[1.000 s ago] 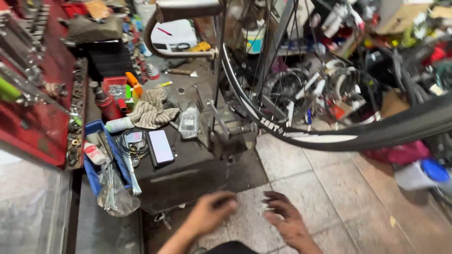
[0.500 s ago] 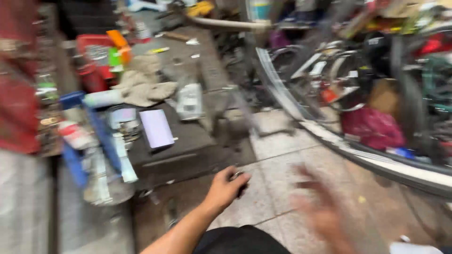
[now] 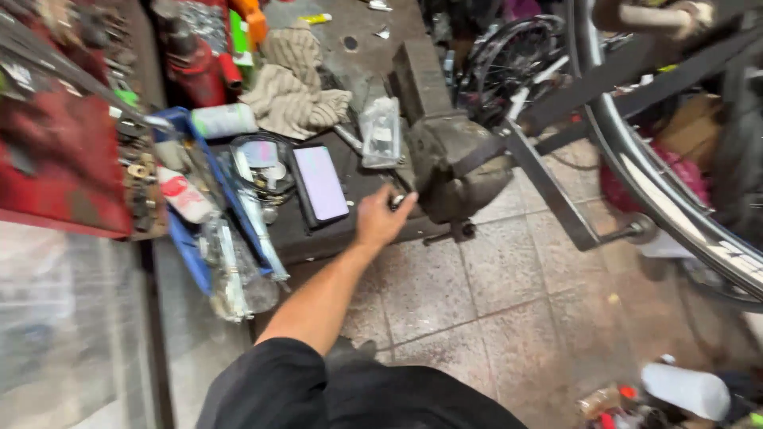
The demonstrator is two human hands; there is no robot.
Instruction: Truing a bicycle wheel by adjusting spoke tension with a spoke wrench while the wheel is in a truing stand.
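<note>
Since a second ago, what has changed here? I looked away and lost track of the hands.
The left hand has gone from low over the floor tiles up to the bench edge, fingertips now at the vise. The right hand, beside it earlier, is out of view. The phone, striped rag and blue tray lie as before.

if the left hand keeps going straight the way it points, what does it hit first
Most likely the bench vise: the left hand points up and right at its near end, fingertips already at a small dark part there. Depth is hard to judge.
</note>
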